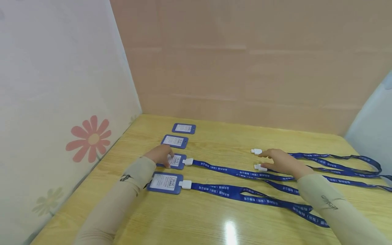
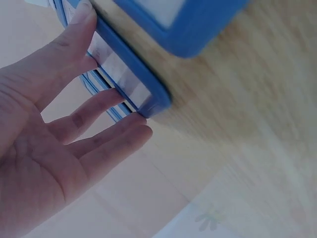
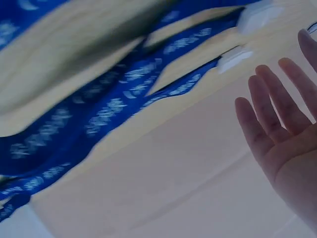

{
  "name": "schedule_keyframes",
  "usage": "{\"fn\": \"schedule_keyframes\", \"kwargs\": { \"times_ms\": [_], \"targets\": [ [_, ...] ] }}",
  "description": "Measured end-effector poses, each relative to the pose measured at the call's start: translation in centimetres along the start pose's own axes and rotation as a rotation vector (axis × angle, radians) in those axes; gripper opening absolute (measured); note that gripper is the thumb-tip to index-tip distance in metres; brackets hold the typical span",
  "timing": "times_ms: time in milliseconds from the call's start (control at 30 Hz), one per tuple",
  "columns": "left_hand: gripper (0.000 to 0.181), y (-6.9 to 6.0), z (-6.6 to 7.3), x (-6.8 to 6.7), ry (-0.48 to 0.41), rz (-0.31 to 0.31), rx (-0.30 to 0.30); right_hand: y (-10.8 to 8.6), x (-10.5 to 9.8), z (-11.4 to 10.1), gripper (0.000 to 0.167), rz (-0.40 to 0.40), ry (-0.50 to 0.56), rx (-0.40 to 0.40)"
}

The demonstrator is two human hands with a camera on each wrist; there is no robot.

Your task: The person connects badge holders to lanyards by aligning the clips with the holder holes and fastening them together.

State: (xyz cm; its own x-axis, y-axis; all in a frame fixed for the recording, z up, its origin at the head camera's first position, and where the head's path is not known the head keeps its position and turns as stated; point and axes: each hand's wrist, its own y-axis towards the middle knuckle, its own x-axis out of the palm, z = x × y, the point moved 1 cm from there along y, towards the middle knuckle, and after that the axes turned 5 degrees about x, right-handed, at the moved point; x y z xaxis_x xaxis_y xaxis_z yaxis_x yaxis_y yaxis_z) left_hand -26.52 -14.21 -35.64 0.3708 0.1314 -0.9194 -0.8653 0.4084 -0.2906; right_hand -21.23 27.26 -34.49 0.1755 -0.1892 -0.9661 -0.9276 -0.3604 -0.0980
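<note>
Left hand (image 1: 160, 155) spreads over a badge (image 1: 177, 161), right hand (image 1: 280, 161) near clips (image 1: 258, 167).

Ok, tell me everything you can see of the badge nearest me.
The badge is a rounded blue rectangle, plastic-looking, framing a white insert marked ID/IC CARD; its finer print is too small to read. It lies flat, face up, on the table, its long sides running roughly left to right. At its right end a white clip meets it, leading to a lanyard.
</note>
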Motion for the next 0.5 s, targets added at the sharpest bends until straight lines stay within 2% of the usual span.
{"fn": "schedule_keyframes", "kwargs": {
  "times_ms": [133, 233, 500],
  "targets": [
    [0.050, -0.3, -0.5, 0.2, -0.011, 0.005, 0.034, -0.7, 0.9, 1.5, 0.039, 0.005, 0.023, 0.052],
    [0.053, -0.4, -0.7, 0.2, -0.028, -0.001, 0.053, -1.0, 1.4, 2.2, 0.039, 0.006, 0.024, 0.053],
    [0.057, -0.9, -0.9, 0.2, -0.041, -0.031, 0.055, -0.9, 2.1, 2.1, 0.036, -0.006, 0.039, 0.036]
  ]
}}
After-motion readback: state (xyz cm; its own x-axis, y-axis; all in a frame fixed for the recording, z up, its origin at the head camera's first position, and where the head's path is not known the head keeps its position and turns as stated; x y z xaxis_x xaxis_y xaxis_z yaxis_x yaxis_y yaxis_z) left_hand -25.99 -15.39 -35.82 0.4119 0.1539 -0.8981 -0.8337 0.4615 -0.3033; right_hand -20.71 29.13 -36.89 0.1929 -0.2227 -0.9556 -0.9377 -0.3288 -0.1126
